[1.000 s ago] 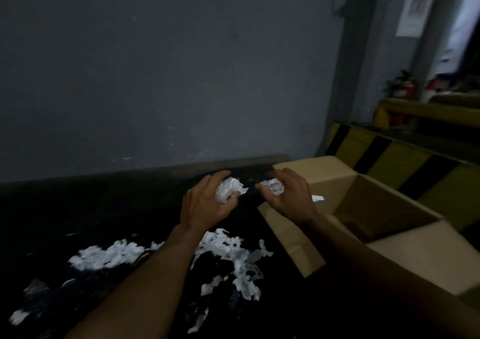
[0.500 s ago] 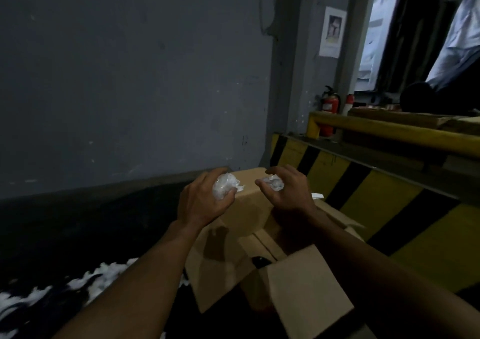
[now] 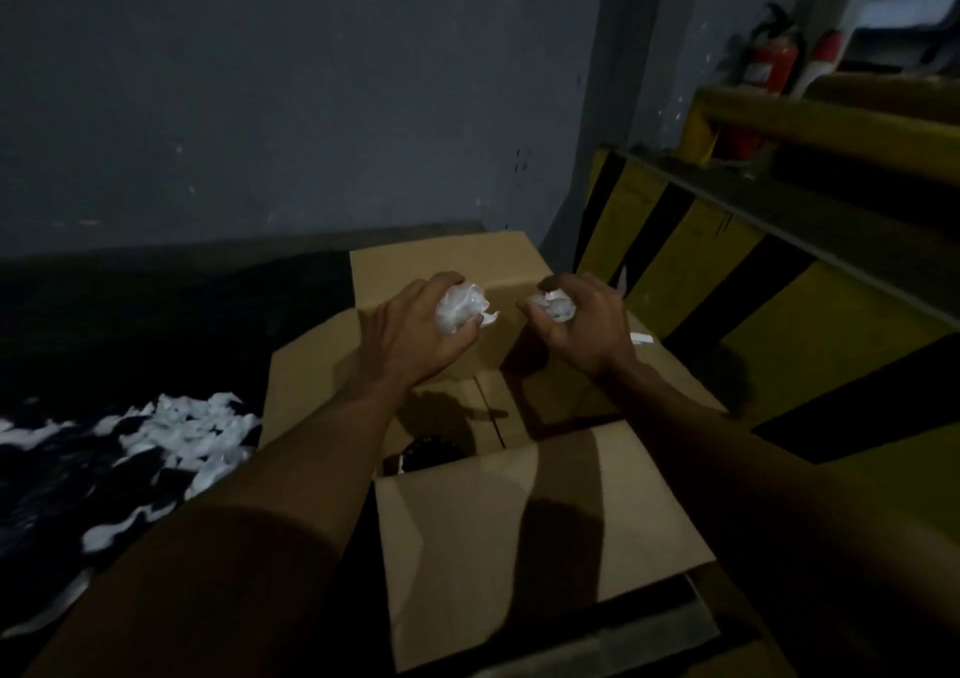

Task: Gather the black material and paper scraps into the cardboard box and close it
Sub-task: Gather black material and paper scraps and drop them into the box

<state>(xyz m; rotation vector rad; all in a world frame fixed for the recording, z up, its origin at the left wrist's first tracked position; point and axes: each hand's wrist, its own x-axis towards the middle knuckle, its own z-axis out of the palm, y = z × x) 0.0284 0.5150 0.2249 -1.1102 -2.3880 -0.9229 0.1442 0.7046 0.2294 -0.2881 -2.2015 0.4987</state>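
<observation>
Hands hovering over the open cardboard box [image 3: 519, 532], left hand [image 3: 410, 334] clutching a paper wad [image 3: 460, 308], right hand [image 3: 582, 324] pinching smaller scraps [image 3: 553, 306], dark object inside the box [image 3: 431, 451] lying half hidden, indistinct.

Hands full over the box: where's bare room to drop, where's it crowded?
Free: cardboard box floor right of the dark item, below the left hand and right hand. Near flap is bare too. Crowded: black material left of the box, strewn with paper scraps.
</observation>
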